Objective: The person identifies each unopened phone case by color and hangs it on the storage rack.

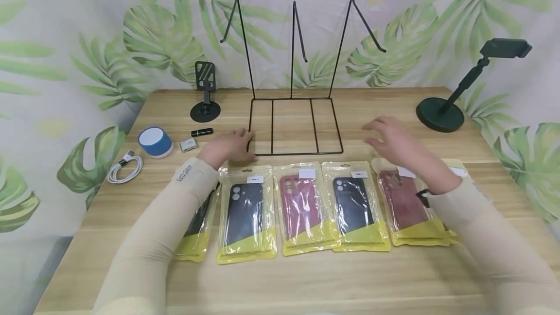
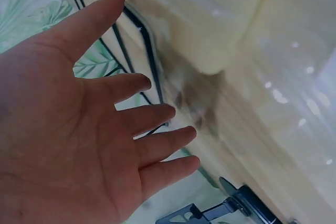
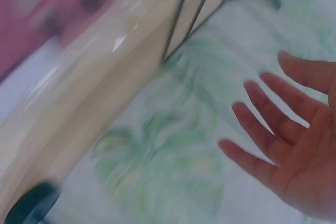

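Note:
A black wire display rack [image 1: 272, 125] with three upright hooked prongs stands at the back middle of the table. My left hand [image 1: 232, 146] is at the left side of its base, fingers spread and straight; in the left wrist view the thumb tip overlaps the wire, and whether it touches cannot be told. My right hand [image 1: 399, 146] hovers to the right of the rack, apart from it, with fingers loosely extended and nothing in them. Below both hands lies a row of phone cases in clear-and-yellow pouches, among them a black case [image 1: 245, 210] and a dark red case [image 1: 302, 208].
On the left are a black phone stand [image 1: 205, 111], a blue speaker [image 1: 156, 143], a coiled white cable [image 1: 125, 169], a small silver device [image 1: 188, 145] and a black stick [image 1: 201, 132]. A dark green phone holder [image 1: 439, 114] stands at the back right, before a leaf-patterned curtain.

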{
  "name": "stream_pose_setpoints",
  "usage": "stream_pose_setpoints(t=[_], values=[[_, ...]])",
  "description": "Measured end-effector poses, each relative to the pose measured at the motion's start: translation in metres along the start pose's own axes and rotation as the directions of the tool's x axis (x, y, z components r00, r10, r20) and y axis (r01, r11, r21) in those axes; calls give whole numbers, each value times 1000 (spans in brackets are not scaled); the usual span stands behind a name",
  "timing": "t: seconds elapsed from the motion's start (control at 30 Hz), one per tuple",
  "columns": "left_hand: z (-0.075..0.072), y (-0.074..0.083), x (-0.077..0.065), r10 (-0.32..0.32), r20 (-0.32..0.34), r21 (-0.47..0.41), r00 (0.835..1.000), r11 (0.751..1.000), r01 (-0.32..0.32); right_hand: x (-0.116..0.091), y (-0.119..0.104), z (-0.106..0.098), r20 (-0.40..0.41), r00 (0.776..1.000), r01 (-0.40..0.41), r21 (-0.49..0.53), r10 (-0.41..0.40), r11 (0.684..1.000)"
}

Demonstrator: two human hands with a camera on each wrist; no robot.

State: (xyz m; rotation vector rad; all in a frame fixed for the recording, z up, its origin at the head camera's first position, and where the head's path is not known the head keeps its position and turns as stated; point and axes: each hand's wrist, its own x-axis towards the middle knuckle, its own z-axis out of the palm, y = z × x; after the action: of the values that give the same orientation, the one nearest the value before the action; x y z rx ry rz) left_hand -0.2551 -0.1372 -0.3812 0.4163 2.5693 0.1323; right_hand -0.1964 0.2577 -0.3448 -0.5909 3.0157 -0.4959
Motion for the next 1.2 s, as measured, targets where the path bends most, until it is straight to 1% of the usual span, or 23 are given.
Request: stream_pose_setpoints(t=[0.1, 0.13, 0.17, 0.27, 0.37, 0.5, 0.63, 0.77, 0.87, 1.0, 1.1, 1.2], values=[[2, -2, 4, -8, 11, 0, 1000, 1000, 8, -17, 35, -12, 18, 999, -28, -53, 29, 998], [3, -3, 6, -10, 10, 3, 1000, 1000, 10, -23, 48, -16, 35, 999, -33, -70, 36, 997], [4, -4, 7, -12, 3, 9, 1000, 1000, 12, -29, 60, -20, 68, 996, -50, -86, 55, 995], [6, -8, 10, -15, -11, 26, 1000, 1000, 15, -45, 92, -27, 174, 977, -103, -98, 119, 990], [8, -11, 10, -10, -24, 35, 1000, 999, 11, -57, 120, -29, 250, 952, -156, -107, 178, 982], [8, -11, 9, 0, -39, 35, 999, 999, 1, -68, 151, -26, 259, 948, -164, -107, 187, 981], [9, -10, 10, 8, -40, 32, 999, 999, -7, -75, 177, -25, 274, 944, -170, -80, 185, 982], [10, -10, 12, 12, -40, 25, 999, 1000, -11, -77, 193, -21, 290, 934, -197, -67, 208, 978], [11, -11, 11, 12, -45, 20, 999, 1000, -11, -76, 200, -19, 300, 927, -218, -64, 227, 974], [11, -10, 11, 16, -48, 20, 999, 1000, -15, -76, 203, -18, 310, 922, -228, -54, 233, 972], [12, -10, 11, 20, -49, 17, 999, 1000, -19, -76, 203, -18, 312, 920, -242, -26, 238, 970], [12, -10, 10, 25, -55, 13, 998, 1000, -25, -78, 202, -23, 287, 927, -247, -16, 242, 969]])
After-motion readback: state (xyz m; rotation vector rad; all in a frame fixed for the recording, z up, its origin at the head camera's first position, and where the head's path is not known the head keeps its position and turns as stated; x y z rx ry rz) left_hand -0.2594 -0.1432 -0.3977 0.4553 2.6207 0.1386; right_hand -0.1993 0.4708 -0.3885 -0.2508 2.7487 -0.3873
